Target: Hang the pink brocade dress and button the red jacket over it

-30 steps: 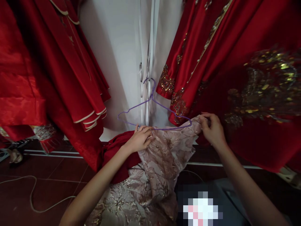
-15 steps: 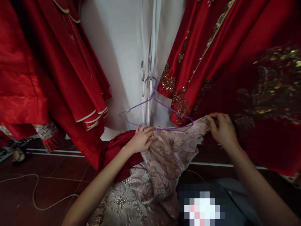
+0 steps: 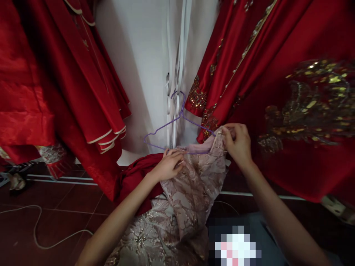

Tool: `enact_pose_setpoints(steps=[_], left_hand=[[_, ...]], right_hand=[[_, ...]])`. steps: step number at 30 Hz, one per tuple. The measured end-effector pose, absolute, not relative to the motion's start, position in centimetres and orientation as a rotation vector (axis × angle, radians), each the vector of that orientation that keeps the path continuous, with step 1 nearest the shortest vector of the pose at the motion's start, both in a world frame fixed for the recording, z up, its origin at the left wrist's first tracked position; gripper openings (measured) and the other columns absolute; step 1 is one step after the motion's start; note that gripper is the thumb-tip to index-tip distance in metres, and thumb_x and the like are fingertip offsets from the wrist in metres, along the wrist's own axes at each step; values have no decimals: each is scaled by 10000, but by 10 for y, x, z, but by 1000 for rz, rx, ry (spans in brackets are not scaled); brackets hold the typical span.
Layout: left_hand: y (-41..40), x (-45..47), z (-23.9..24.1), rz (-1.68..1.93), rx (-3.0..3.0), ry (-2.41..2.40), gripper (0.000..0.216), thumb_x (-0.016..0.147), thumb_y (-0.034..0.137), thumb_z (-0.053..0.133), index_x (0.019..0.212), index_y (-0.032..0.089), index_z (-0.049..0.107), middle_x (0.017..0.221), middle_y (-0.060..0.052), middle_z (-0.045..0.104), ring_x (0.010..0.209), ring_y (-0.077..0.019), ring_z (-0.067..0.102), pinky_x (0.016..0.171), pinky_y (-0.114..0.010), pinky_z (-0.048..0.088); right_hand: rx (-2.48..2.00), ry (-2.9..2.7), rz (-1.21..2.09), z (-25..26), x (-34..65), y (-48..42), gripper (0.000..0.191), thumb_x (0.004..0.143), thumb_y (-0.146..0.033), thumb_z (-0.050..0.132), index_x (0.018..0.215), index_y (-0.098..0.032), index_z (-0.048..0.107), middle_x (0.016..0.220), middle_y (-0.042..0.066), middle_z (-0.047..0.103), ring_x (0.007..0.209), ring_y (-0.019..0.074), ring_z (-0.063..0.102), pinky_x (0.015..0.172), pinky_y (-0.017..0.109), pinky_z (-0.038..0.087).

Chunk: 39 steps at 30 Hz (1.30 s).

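Observation:
A pale pink brocade garment (image 3: 188, 192) with a gold floral pattern drapes down toward me, over a dark red cloth (image 3: 135, 173). A purple wire hanger (image 3: 177, 122) sits at the garment's top edge, its hook pointing up. My left hand (image 3: 168, 164) grips the garment's top edge together with the hanger's lower bar. My right hand (image 3: 237, 142) pinches the garment's right corner, lifted against the hanger's right shoulder.
Red satin robes (image 3: 63, 85) hang at the left, red gold-embroidered garments (image 3: 277, 92) at the right. A white wall (image 3: 144, 55) with white straps stands between them. A white cord (image 3: 39, 236) lies on the dark red tiled floor.
My right hand has moved left and up, pulling the garment's right corner onto the hanger's right shoulder. The left hand has stayed on the hanger bar.

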<state>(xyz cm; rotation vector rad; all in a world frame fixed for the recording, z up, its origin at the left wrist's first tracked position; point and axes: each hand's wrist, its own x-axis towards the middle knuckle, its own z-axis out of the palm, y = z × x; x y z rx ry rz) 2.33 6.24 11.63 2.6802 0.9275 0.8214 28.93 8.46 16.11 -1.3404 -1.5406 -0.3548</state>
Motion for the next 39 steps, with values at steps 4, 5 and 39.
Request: enact_pose_setpoints(steps=[4,5,39], left_hand=[[68,33,115,910,2625,913,231,930,310,326,993,202,519,1166,-74,573,1147,-191,438,1026,-399,314],[70,30,115,939,2598,916,242,933,318,319,997,198,519,1119,-78,589,1114,-186,462,1002,-378,344],[144,-130,53,1374,1844,1305,425,727,520,583,876,130,662,949,-100,699,882,-216,637,857,-348,489]], right_hand=[[-1372,-1551,-273,154,267,89,285,899,-390,349,1012,-227,553,950,68,617,893,225,565,833,368,399],[-1389,-1561,-251,152,266,90,282,900,-393,346,1010,-234,551,932,59,631,876,224,575,831,372,395],[-1281,-1603,-187,159,298,115,284,835,-488,473,829,-234,599,714,-4,630,635,168,554,636,276,385]])
